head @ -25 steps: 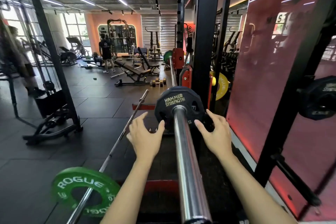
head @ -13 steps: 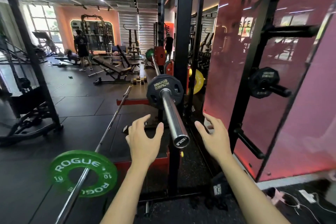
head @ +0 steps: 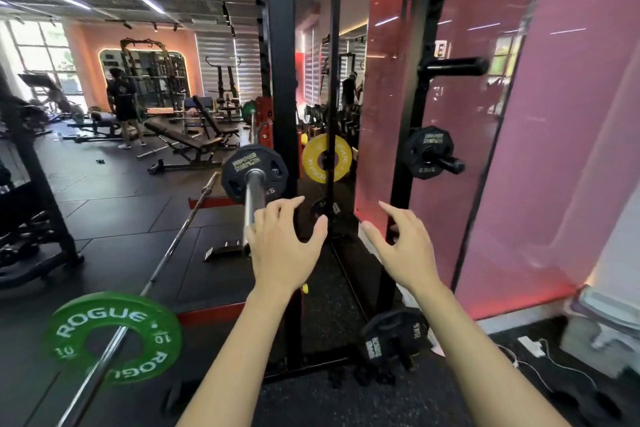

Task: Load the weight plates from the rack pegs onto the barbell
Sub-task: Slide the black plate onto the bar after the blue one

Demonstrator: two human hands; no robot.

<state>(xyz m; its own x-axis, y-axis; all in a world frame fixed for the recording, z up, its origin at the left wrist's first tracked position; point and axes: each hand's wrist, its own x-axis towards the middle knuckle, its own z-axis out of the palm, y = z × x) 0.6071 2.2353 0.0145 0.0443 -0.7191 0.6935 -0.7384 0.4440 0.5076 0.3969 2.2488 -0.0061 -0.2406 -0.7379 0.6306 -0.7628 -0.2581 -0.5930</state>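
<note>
Both hands, left hand (head: 282,255) and right hand (head: 403,253), have left the loaded black plate (head: 254,174) on the barbell (head: 254,199), fingers spread and empty, swinging right toward the peg plate (head: 428,152).

Rack upright (head: 408,184) seemingly blocks the pegged plate (head: 427,152).

A black plate (head: 254,174) lettered HAMMER STRENGTH is seated on the steel barbell (head: 252,199) at frame centre, the sleeve end being pointed toward the camera. A smaller black plate (head: 428,152) is hung on a rack peg (head: 450,163) at centre right. Two bare pegs (head: 457,66) are seen above it.
</note>
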